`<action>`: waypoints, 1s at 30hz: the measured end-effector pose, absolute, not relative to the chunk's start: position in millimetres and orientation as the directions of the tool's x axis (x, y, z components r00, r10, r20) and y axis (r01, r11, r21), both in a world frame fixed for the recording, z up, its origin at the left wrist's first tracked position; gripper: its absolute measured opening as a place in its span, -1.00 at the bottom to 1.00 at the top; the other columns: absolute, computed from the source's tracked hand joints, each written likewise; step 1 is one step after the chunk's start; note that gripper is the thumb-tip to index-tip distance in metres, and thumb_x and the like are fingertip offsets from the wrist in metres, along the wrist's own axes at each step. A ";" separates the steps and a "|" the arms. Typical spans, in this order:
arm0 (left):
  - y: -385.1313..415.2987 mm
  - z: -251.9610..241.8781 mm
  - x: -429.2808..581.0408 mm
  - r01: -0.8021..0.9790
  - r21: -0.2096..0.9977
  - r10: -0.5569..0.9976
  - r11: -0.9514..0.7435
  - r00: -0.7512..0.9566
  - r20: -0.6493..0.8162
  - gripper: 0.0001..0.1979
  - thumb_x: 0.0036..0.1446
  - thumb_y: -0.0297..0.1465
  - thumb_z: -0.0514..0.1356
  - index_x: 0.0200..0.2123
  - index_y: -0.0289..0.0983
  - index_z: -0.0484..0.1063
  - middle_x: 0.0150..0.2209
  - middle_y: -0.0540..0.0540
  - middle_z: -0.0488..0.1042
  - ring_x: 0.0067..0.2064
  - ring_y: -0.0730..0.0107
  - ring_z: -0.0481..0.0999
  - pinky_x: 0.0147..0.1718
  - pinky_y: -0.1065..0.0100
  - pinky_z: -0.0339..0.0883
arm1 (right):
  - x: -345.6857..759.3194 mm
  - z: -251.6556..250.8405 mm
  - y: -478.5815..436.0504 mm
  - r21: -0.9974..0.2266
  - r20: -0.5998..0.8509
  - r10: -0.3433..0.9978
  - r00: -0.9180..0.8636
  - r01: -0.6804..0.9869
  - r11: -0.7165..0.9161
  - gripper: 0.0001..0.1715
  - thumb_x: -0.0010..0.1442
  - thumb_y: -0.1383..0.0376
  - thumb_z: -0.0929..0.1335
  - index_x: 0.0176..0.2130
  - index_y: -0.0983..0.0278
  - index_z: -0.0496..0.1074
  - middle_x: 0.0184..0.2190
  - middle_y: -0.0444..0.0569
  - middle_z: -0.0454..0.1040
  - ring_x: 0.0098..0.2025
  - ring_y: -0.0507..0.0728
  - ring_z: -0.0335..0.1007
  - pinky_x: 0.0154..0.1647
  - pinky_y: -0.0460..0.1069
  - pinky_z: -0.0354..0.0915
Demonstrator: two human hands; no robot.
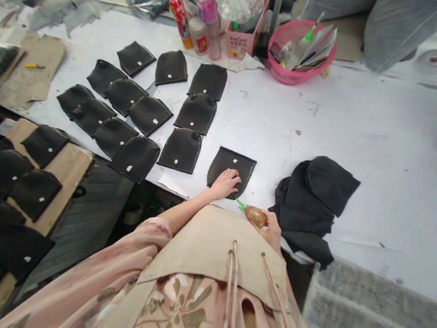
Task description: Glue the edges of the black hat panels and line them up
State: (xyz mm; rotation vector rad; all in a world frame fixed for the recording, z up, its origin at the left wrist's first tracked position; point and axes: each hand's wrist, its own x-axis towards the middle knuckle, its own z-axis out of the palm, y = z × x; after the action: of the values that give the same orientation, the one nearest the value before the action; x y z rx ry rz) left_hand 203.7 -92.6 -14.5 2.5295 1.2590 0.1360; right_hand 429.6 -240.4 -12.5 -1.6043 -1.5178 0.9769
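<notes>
A black fabric piece (222,158) with one rounded end and a small white tag lies flat near the table's front edge. My left hand (226,184) rests on it, fingers stretched out over its lower half. In my right hand (272,231) is a brown glue bottle (255,216) with a green nozzle, gripped around its body. The nozzle tip points left, at the lower rounded edge of the black piece; whether it touches cannot be made out. Right of my right hand sits a pile of black fabric pieces (310,208).
Several similar tagged black pieces (181,149) lie in rows to the left. More rest on a wooden board (70,171) at lower left. Bottles (214,36), a pink box (239,43) and a pink basin (287,77) stand at the back. Grey rolls (398,31) are at back right.
</notes>
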 end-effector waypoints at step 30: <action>-72.5 0.8 234.4 0.882 0.229 0.861 -0.411 0.458 -0.219 -0.48 -0.02 -0.10 0.34 -0.02 -0.13 0.33 0.03 -0.13 0.26 0.09 0.09 0.22 -0.05 0.15 0.20 | 434.3 -16.4 -254.5 -0.933 -0.300 0.816 0.495 0.028 -0.360 -0.25 -0.15 0.09 0.55 -0.02 0.28 0.33 -0.14 0.06 0.45 -0.14 0.20 0.45 -0.21 0.07 0.45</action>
State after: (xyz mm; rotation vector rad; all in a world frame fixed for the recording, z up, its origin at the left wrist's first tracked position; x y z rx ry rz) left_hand 234.4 -72.5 0.8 2.4021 1.4864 -0.0959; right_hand 434.3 -254.5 -16.4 -1.7464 -0.7166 0.9931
